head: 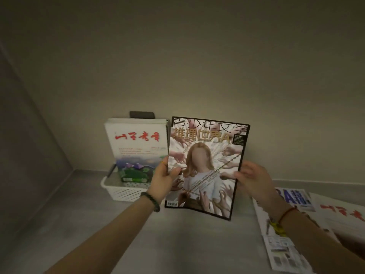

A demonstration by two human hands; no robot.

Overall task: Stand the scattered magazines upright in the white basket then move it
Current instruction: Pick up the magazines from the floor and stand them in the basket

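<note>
Black-edged magazine upright, left hand and right hand pinching its side edges.

Both hands hold a dark-edged magazine upright above the grey surface. The left hand grips its left edge, thumb on the cover. The right hand, blurred, holds its right edge. Behind at left, a white basket holds upright white magazines. Two more magazines lie flat at right.

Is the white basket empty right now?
No, a white magazine with red lettering stands upright in the white basket, while the left hand and right hand hold a dark-bordered magazine.
</note>
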